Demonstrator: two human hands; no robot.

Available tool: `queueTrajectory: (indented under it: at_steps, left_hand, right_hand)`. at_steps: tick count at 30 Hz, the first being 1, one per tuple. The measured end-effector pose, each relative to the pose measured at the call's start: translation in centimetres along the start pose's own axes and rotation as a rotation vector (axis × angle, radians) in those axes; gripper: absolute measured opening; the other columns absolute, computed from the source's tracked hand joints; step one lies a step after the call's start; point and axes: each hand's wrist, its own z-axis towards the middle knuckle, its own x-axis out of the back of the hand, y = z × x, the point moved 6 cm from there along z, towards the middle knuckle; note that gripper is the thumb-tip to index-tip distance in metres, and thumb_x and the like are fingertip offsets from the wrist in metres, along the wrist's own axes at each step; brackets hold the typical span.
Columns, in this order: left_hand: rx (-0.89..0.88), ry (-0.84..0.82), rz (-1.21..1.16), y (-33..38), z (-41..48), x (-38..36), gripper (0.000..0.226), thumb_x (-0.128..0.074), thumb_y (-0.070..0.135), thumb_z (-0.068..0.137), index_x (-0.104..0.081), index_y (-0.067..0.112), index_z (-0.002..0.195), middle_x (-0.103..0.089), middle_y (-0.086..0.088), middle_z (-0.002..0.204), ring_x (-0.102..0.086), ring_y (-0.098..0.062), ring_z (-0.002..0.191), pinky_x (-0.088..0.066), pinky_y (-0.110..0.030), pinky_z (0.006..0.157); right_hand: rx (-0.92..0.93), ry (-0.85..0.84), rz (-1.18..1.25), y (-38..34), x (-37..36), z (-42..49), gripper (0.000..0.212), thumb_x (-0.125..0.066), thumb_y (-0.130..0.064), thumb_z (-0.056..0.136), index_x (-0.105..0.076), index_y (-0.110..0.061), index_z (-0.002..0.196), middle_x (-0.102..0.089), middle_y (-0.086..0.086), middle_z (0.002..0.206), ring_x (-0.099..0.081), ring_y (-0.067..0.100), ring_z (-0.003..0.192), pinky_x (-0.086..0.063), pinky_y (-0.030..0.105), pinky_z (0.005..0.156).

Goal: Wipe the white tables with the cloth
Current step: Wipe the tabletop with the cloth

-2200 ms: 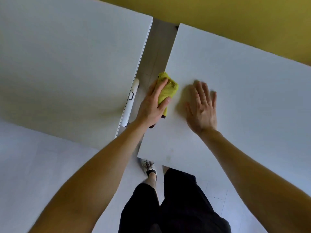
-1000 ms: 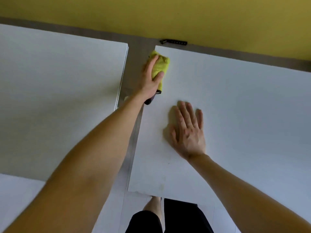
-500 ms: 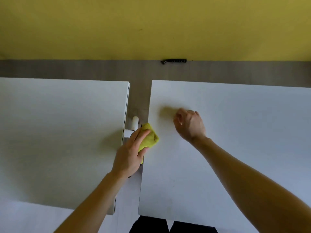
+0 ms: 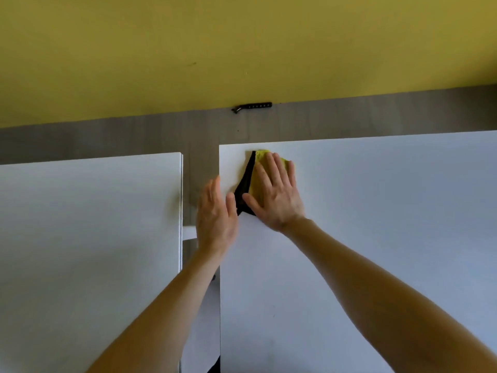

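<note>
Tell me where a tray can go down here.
The left table is bare wherever it shows. The right table is bare right of the cloth. Crowded: its far left corner, right hand on the cloth, left hand beside.

Yellow-and-black cloth (image 4: 265,168), white tables (image 4: 376,211), mustard-yellow wall (image 4: 242,49), grey floor (image 4: 201,135)

Left white table (image 4: 80,238), right white table (image 4: 376,238) beside it, yellow cloth (image 4: 261,159) on its far-left corner
</note>
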Motion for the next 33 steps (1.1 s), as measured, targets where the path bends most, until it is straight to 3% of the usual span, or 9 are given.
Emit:
queueTrajectory:
  at_steps: [3, 8, 11, 14, 18, 22, 26, 28, 33]
  left_hand:
    - [-0.042, 0.004, -0.013, -0.2, -0.7, -2.8, 0.061, -0.032, 0.049, 0.115, -0.027, 0.025, 0.170, -0.027, -0.007, 0.177, -0.039, -0.031, 0.157, -0.052, -0.050, 0.115]
    - [-0.038, 0.075, 0.103, 0.0, -1.7, -4.6, 0.062, -0.041, 0.044, 0.115, -0.027, 0.025, 0.172, -0.015, -0.001, 0.182, -0.045, -0.023, 0.154, -0.061, -0.038, 0.091]
    - [-0.036, 0.073, 0.127, -0.2, -1.7, -4.9, 0.065, -0.044, 0.042, 0.114, -0.025, 0.024, 0.173, -0.013, -0.004, 0.182, -0.044, -0.023, 0.155, -0.061, -0.037, 0.091]
    - [-0.015, 0.051, 0.156, -0.3, -1.6, -5.1, 0.068, -0.040, 0.046, 0.111, -0.023, 0.025, 0.173, -0.016, -0.006, 0.181, -0.047, -0.027, 0.153, -0.062, -0.040, 0.090]
    - [-0.015, 0.058, 0.220, -0.1, -1.5, -5.0, 0.070, -0.037, 0.051, 0.111, -0.019, 0.026, 0.174, -0.016, -0.005, 0.181, -0.047, -0.029, 0.153, -0.063, -0.040, 0.089]
    - [-0.018, 0.065, 0.188, 0.0, -1.7, -4.9, 0.071, -0.042, 0.048, 0.111, -0.021, 0.024, 0.174, -0.007, -0.004, 0.183, -0.045, -0.027, 0.154, -0.062, -0.038, 0.089]
    - [-0.031, 0.058, 0.177, 0.0, -1.5, -4.8, 0.072, -0.044, 0.046, 0.110, -0.020, 0.021, 0.174, -0.006, -0.007, 0.183, -0.038, -0.029, 0.158, -0.057, -0.037, 0.101]
    - [-0.030, 0.059, 0.169, 0.0, -1.5, -4.8, 0.072, -0.044, 0.046, 0.110, -0.021, 0.020, 0.173, -0.007, -0.009, 0.182, -0.038, -0.030, 0.157, -0.052, -0.040, 0.109]
    - [-0.032, 0.078, 0.220, 0.2, -1.4, -4.6, 0.071, -0.041, 0.050, 0.110, -0.020, 0.025, 0.174, -0.008, -0.006, 0.182, -0.045, -0.031, 0.154, -0.062, -0.036, 0.090]
  right_hand:
    - [0.037, 0.097, -0.029, 0.8, 0.1, -0.3, 0.083, -0.044, -0.064, 0.105, -0.035, -0.012, 0.169, -0.019, 0.015, 0.180, -0.009, 0.032, 0.169, -0.013, 0.060, 0.134]
    - [-0.062, 0.231, -0.045, 8.3, 3.0, 1.2, 0.079, -0.057, -0.056, 0.101, -0.044, -0.008, 0.162, -0.034, 0.022, 0.172, -0.030, 0.041, 0.160, -0.019, 0.059, 0.133]
    - [-0.182, 0.268, -0.072, 9.0, 3.5, 5.2, 0.070, -0.057, -0.054, 0.095, -0.058, -0.005, 0.145, -0.057, 0.022, 0.142, -0.051, 0.045, 0.133, -0.026, 0.060, 0.127]
    - [0.015, 0.201, -0.047, 2.5, 1.9, 10.5, 0.066, -0.051, -0.071, 0.094, -0.068, -0.016, 0.127, -0.066, 0.013, 0.116, -0.058, 0.038, 0.108, -0.041, 0.051, 0.107]
    - [0.224, 0.053, 0.026, -4.0, 0.4, 14.0, 0.068, -0.047, -0.077, 0.095, -0.066, -0.024, 0.133, -0.068, 0.007, 0.121, -0.063, 0.032, 0.113, -0.047, 0.045, 0.101]
    - [0.121, 0.133, 0.047, 4.6, 3.1, 10.8, 0.054, -0.055, -0.063, 0.098, -0.068, -0.018, 0.124, -0.067, 0.008, 0.115, -0.062, 0.034, 0.106, -0.048, 0.045, 0.095]
    - [-0.122, 0.226, -0.098, 12.8, 5.9, 6.6, 0.047, -0.056, -0.051, 0.096, -0.069, -0.011, 0.116, -0.061, 0.016, 0.121, -0.057, 0.041, 0.110, -0.042, 0.052, 0.107]
    - [-0.142, 0.198, -0.111, 10.1, 5.1, 7.4, 0.049, -0.052, -0.055, 0.095, -0.069, -0.013, 0.113, -0.064, 0.014, 0.116, -0.058, 0.039, 0.108, -0.042, 0.052, 0.106]
    - [0.132, 0.099, -0.017, -3.9, 1.1, 13.7, 0.057, -0.050, -0.071, 0.096, -0.070, -0.020, 0.112, -0.068, 0.007, 0.107, -0.064, 0.033, 0.102, -0.047, 0.046, 0.094]
